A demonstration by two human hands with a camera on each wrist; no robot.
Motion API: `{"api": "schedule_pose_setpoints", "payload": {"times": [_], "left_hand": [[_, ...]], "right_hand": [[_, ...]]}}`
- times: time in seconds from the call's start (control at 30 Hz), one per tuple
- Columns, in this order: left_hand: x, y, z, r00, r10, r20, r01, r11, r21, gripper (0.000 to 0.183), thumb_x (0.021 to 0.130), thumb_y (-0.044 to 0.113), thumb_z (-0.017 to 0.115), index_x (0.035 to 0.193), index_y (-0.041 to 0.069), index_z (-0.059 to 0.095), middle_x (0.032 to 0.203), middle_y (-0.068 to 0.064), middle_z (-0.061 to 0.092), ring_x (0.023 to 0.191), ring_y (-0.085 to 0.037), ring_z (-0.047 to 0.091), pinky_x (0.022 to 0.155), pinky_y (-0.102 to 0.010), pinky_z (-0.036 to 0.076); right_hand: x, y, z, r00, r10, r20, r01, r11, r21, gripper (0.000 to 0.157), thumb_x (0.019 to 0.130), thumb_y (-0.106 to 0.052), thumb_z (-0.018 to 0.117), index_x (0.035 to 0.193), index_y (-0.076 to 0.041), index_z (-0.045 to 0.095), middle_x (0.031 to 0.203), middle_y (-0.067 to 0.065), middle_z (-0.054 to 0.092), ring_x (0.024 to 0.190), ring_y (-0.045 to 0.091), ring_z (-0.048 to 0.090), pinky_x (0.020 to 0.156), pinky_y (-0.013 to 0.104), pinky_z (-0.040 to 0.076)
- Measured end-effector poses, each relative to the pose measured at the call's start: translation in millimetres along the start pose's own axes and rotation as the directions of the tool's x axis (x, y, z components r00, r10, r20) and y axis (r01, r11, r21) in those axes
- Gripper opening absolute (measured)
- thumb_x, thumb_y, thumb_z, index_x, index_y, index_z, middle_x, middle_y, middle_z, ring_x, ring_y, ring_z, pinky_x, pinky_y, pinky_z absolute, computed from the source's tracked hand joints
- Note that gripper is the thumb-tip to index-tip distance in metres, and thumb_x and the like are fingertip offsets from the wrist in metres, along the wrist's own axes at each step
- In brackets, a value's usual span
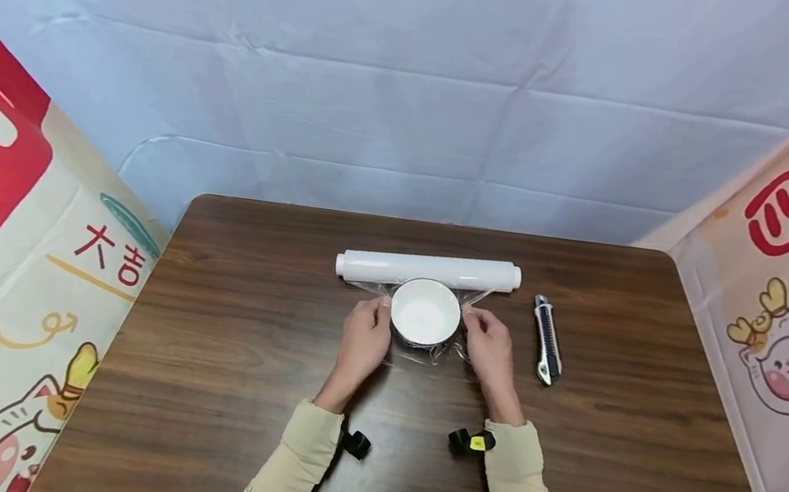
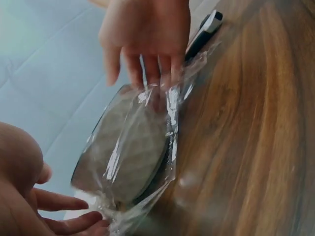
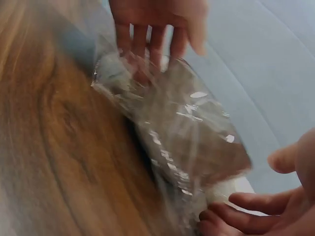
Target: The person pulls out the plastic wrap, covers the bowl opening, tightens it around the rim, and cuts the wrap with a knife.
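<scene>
A white-lined bowl (image 1: 425, 313) stands on the table, with clear plastic wrap (image 2: 172, 128) round its patterned outer side. At its left side, my left hand (image 1: 365, 338) touches the wrap with fairly straight fingers. Opposite it, my right hand (image 1: 490, 352) rests on the wrap, fingers extended and thumb apart. Both wrist views show fingertips against the wrap near the bowl's side, some partly hidden behind it. Loose wrap sticks out, crumpled, towards me and beside each hand.
Just behind the bowl lies a white roll of wrap (image 1: 429, 271). A utility knife (image 1: 548, 340) lies to the right of my right hand. The brown wooden table (image 1: 223, 390) meets a pale cloth backdrop (image 1: 382, 118) behind, with printed cloths at both sides.
</scene>
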State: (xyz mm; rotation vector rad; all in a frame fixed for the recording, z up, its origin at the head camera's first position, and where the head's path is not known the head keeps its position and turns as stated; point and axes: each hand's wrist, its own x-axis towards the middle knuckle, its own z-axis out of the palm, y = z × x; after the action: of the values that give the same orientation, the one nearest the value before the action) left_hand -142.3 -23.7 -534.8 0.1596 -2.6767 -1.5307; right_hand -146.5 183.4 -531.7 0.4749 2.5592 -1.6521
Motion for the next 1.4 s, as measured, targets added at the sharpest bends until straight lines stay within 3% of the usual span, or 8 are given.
{"api": "schedule_pose_setpoints", "payload": {"times": [0.13, 0.3, 0.5, 0.7, 0.83, 0.97, 1.13, 1.4], "left_hand": [[-1.6, -1.3, 8.3, 0.999, -0.046, 0.01, 0.046, 0.998, -0.036, 0.043, 0.112, 0.031, 0.047, 0.136, 0.004, 0.069, 0.129, -0.017, 0.074, 0.125, -0.033, 0.069, 0.107, -0.051, 0.055], [-0.2, -6.4, 13.7, 0.994, -0.11, -0.016, 0.108, 0.987, -0.116, 0.043, 0.109, 0.032, 0.055, 0.134, -0.001, 0.067, 0.11, -0.013, 0.078, 0.101, -0.024, 0.075, 0.092, -0.041, 0.06], [4.0, -9.8, 10.0, 0.994, -0.103, -0.022, 0.102, 0.994, -0.045, 0.045, 0.108, 0.043, 0.054, 0.109, 0.005, 0.078, 0.089, -0.008, 0.075, 0.082, -0.019, 0.067, 0.076, -0.038, 0.055], [5.4, -10.9, 6.8, 0.992, -0.068, 0.102, 0.069, 0.998, -0.001, 0.056, 0.113, 0.045, 0.04, 0.078, 0.009, 0.067, 0.087, -0.017, 0.071, 0.087, -0.031, 0.069, 0.077, -0.046, 0.054], [9.8, -23.3, 13.3, 0.994, -0.015, 0.108, 0.013, 1.0, 0.023, 0.059, 0.114, 0.045, 0.035, 0.069, 0.013, 0.058, 0.091, -0.02, 0.073, 0.095, -0.037, 0.072, 0.08, -0.049, 0.055], [6.3, -16.7, 10.6, 0.999, -0.049, 0.018, 0.049, 0.999, -0.001, 0.049, 0.11, 0.043, 0.05, 0.094, 0.004, 0.076, 0.099, -0.022, 0.072, 0.105, -0.043, 0.059, 0.093, -0.05, 0.046], [-1.3, -3.0, 4.7, 0.989, -0.121, -0.086, 0.128, 0.988, 0.083, 0.062, 0.101, 0.048, 0.066, 0.133, -0.006, 0.067, 0.123, -0.027, 0.06, 0.114, -0.04, 0.04, 0.1, -0.053, 0.035], [-1.2, -3.6, 1.7, 0.991, -0.132, 0.023, 0.126, 0.977, 0.174, 0.06, 0.108, 0.054, 0.05, 0.133, 0.004, 0.071, 0.134, -0.019, 0.063, 0.123, -0.042, 0.049, 0.102, -0.059, 0.024]], "right_hand": [[3, 1, 7.3, 0.998, 0.004, 0.055, -0.005, 1.0, 0.013, 0.055, 0.11, -0.047, 0.048, 0.142, -0.006, 0.064, 0.145, 0.018, 0.064, 0.139, 0.034, 0.055, 0.119, 0.051, 0.042], [6, -1, 13.5, 0.998, 0.019, 0.054, -0.021, 0.999, 0.031, 0.053, 0.11, -0.044, 0.049, 0.142, -0.003, 0.063, 0.141, 0.02, 0.066, 0.132, 0.033, 0.058, 0.115, 0.049, 0.045], [8, -3, 14.2, 0.999, 0.029, 0.026, -0.029, 0.999, 0.035, 0.051, 0.11, -0.041, 0.051, 0.139, -0.002, 0.065, 0.129, 0.02, 0.07, 0.115, 0.033, 0.061, 0.105, 0.044, 0.047], [6, 0, 14.3, 0.999, 0.01, 0.035, -0.009, 0.999, -0.031, 0.051, 0.111, -0.042, 0.046, 0.14, -0.005, 0.067, 0.145, 0.018, 0.065, 0.139, 0.036, 0.057, 0.119, 0.052, 0.043], [4, 1, 16.6, 1.0, -0.01, 0.024, 0.012, 0.998, -0.068, 0.052, 0.112, -0.045, 0.042, 0.137, -0.008, 0.069, 0.143, 0.018, 0.066, 0.137, 0.038, 0.058, 0.117, 0.055, 0.044], [3, 2, 17.9, 0.998, -0.031, -0.056, 0.028, 0.997, -0.066, 0.049, 0.109, -0.045, 0.051, 0.129, -0.006, 0.071, 0.129, 0.021, 0.072, 0.122, 0.038, 0.066, 0.105, 0.053, 0.05], [1, 4, 12.1, 0.983, -0.05, -0.174, 0.034, 0.995, -0.095, 0.05, 0.1, -0.048, 0.067, 0.121, -0.003, 0.071, 0.119, 0.022, 0.072, 0.114, 0.037, 0.065, 0.1, 0.049, 0.05], [4, -1, 8.6, 0.999, -0.035, -0.023, 0.032, 0.992, -0.122, 0.059, 0.105, -0.054, 0.055, 0.132, -0.003, 0.069, 0.125, 0.022, 0.074, 0.118, 0.036, 0.07, 0.102, 0.049, 0.053]]}}
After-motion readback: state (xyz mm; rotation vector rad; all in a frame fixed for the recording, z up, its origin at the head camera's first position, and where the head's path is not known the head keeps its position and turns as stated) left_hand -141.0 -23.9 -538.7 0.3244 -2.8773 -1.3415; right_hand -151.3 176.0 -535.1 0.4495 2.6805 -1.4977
